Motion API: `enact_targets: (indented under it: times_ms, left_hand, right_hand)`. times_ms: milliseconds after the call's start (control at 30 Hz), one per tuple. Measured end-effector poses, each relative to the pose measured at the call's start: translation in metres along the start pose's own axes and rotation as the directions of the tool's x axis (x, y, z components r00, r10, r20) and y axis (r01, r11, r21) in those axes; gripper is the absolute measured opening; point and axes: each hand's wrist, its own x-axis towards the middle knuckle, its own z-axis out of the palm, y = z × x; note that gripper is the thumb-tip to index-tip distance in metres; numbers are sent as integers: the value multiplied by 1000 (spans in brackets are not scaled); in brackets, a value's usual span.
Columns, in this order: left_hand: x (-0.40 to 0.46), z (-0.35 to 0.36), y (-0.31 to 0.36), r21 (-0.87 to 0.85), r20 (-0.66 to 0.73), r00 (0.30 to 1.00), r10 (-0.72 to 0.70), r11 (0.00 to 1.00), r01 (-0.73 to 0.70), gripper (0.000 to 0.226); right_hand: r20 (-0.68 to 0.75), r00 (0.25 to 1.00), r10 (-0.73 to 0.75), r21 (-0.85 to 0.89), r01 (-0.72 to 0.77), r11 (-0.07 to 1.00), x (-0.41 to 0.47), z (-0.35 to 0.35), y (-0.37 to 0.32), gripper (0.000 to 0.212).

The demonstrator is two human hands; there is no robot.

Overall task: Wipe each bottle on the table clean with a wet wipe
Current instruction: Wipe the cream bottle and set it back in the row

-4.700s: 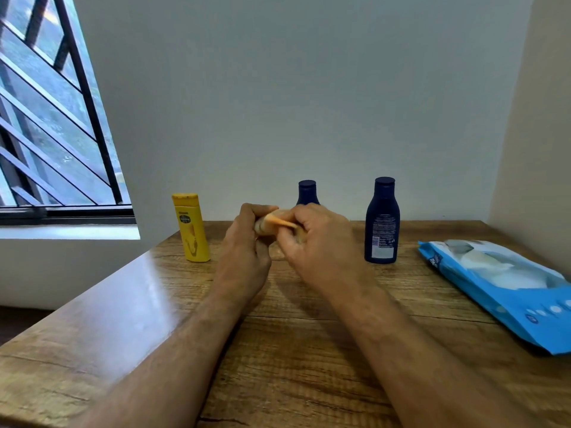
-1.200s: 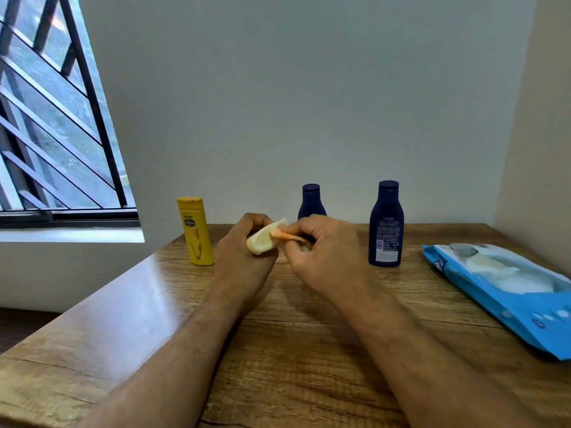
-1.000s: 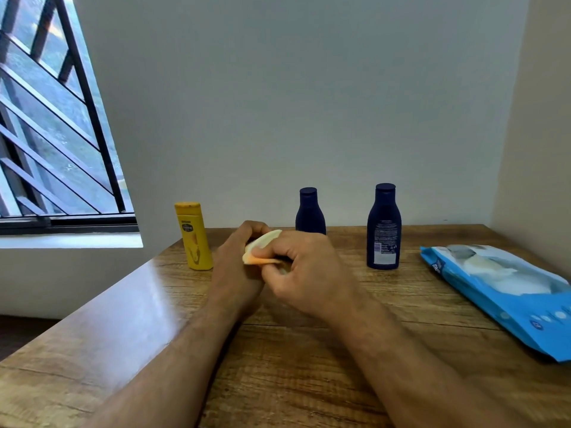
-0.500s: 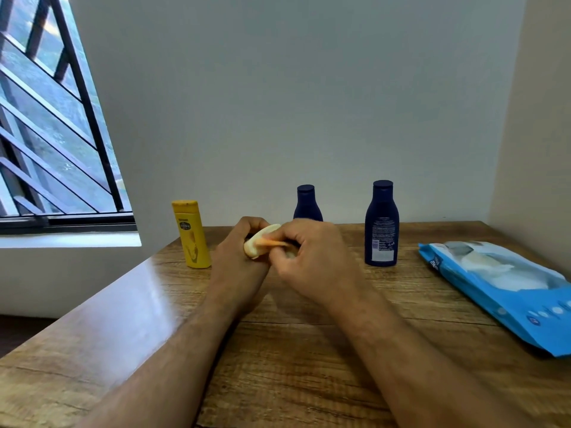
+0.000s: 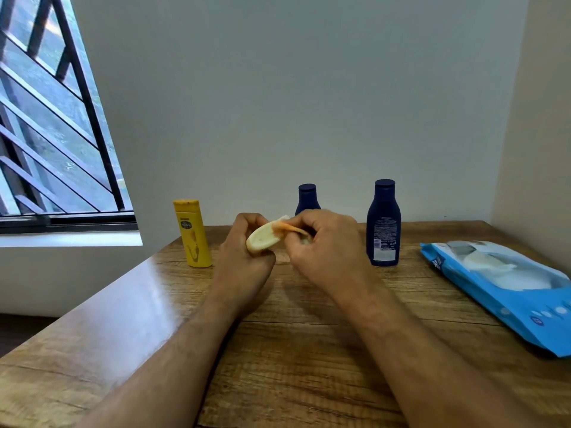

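My left hand (image 5: 242,261) grips a small cream bottle (image 5: 264,238) above the middle of the table, its base turned toward me. My right hand (image 5: 327,248) has its fingers curled over the bottle's orange end (image 5: 289,227) and pinches a pale wet wipe (image 5: 305,240), which is mostly hidden. A yellow bottle (image 5: 193,234) stands upright at the back left. A small dark blue bottle (image 5: 306,197) stands behind my hands, partly hidden. A taller dark blue bottle (image 5: 383,223) stands to the right.
A blue pack of wet wipes (image 5: 506,288) lies open at the right side of the wooden table (image 5: 309,350). Walls close the back and the right. A barred window (image 5: 46,118) is at the left, beyond the table's left edge.
My right hand has slid back and forth along the cream bottle and now sits toward its orange end. The bottle has tilted slightly in my left hand. The standing bottles have not moved.
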Motion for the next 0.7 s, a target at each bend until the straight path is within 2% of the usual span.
enact_targets:
  times_ms: [133, 200, 267, 367, 400, 467, 567, 633, 700]
  left_hand:
    - [-1, 0, 0, -92, -28, 1000, -9, 996, 7, 45]
    - [-2, -2, 4, -250, -27, 998, -51, 967, 43, 44]
    - [-2, -5, 11, -479, 25, 988, -150, 866, 144, 47]
    - [0, -7, 16, -737, 225, 941, -251, 588, 333, 48]
    - [0, -8, 17, -768, 272, 926, -261, 521, 372, 48]
    - [1, -9, 17, -778, 313, 907, -283, 472, 415, 46]
    - [1, -9, 18, -771, 336, 892, -301, 456, 444, 50]
    - [1, -9, 20, -778, 319, 899, -302, 458, 430, 45]
    - [3, -8, 21, -795, 249, 909, -334, 466, 389, 49]
  right_hand:
    - [80, 994, -69, 14, 68, 998, -1, -3, 0, 15]
    - [62, 994, -85, 29, 83, 996, 0, -3, -1, 15]
    - [45, 998, -51, 32, 50, 998, 2, -4, 1, 17]
    - [33, 999, 6, 70, -8, 998, 3, -3, 6, 20]
    - [27, 999, 19, 91, -22, 996, 3, -3, 6, 20]
    - [66, 997, 28, 124, -36, 992, 2, -3, 4, 19]
    - [200, 979, 39, 148, -70, 986, 1, -4, 2, 16]
    - [200, 979, 47, 156, -79, 984, 1, -4, 2, 15]
    - [150, 985, 81, 185, -108, 977, 2, -3, 3, 15]
